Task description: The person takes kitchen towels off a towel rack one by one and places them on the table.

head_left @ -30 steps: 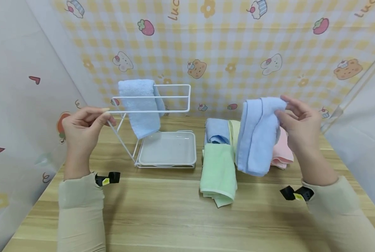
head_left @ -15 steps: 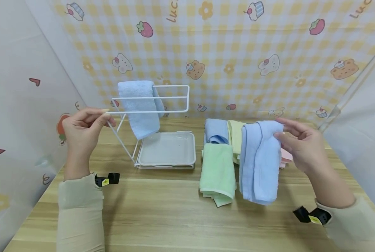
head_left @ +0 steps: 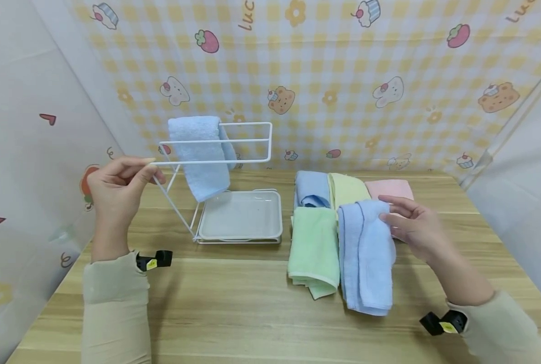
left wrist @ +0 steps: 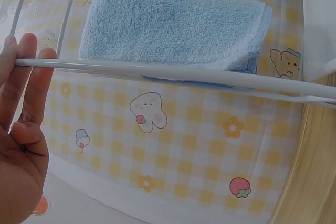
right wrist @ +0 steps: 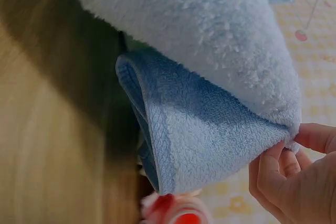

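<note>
My left hand (head_left: 120, 187) pinches the front left corner of a white wire rack (head_left: 215, 162) between thumb and fingers. A light blue towel (head_left: 197, 151) hangs over the rack's upper bars; the left wrist view shows its fluffy surface (left wrist: 173, 27) behind a bar. On the right, my right hand (head_left: 415, 227) pinches the upper right corner of a folded blue towel (head_left: 367, 263), whose folds hang down toward the table. In the right wrist view that towel (right wrist: 210, 135) droops from the thumb and fingertips (right wrist: 315, 137). It partly covers the folded towels behind it.
A pale tray (head_left: 240, 215) sits in the rack's base. Folded towels lie on the wooden table (head_left: 234, 313): green (head_left: 314, 247), blue (head_left: 312, 188), yellow (head_left: 347, 188) and pink (head_left: 390, 188). A checked cloth backdrop (head_left: 325, 65) stands behind.
My right hand has lowered the blue towel toward the front of the table, and more of the pink towel shows now. The left hand keeps its pinch on the rack.
</note>
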A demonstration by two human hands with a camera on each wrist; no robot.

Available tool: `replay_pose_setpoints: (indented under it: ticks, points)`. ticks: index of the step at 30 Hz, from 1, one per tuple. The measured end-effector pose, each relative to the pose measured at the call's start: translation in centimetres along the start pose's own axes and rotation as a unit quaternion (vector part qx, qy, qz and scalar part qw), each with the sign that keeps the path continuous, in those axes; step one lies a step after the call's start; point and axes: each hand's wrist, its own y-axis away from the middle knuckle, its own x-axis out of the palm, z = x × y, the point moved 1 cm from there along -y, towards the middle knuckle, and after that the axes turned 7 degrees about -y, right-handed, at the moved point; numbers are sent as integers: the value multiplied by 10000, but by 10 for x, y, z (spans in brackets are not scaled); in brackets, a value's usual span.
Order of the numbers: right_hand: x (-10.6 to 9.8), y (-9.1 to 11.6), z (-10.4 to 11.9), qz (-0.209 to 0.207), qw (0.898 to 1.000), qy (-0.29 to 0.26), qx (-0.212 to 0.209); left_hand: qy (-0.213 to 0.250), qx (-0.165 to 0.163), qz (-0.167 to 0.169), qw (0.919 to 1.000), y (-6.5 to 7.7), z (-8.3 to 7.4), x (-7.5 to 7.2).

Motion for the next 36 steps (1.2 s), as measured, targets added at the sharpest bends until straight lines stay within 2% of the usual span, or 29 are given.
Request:
replay_pose_setpoints:
  ticks: [7, 12, 14, 16, 17, 20, 21, 23, 27, 36]
  points:
    - [-9, -12, -18, -374, 9983, 442, 112, 89, 65, 11, 9999, 0, -1, 0]
    - [-13, -20, -27, -530, 9956, 778, 31, 89, 107, -14, 9999, 0, -1, -1]
    - [-13, -21, -30, -533, 9922, 1127, -87, 73, 113, -21, 9999, 0, -2, -2]
    - [-13, -22, -31, -535, 9816, 1811, -274, 88, 114, -22, 9999, 0, -2, -2]
    - [-13, -22, -31, -531, 9731, 2209, -394, 93, 116, -21, 9999, 1, -2, -2]
    - [-13, -23, -33, -431, 9395, 3314, -758, 94, 115, -25, 9999, 1, -2, -3]
    - [-13, -23, -33, -369, 9311, 3528, -856, 88, 114, -28, 9999, 1, -2, -3]
    - [-14, -24, -34, -193, 9196, 3788, -1020, 62, 113, -40, 9999, 1, -3, -4]
    - [-16, -27, -37, 41, 9095, 3969, -1233, 20, 88, -60, 9999, 0, -3, -4]
    - [-16, -29, -39, -62, 8623, 4798, -1621, 60, 100, 61, 9999, 0, 0, 0]
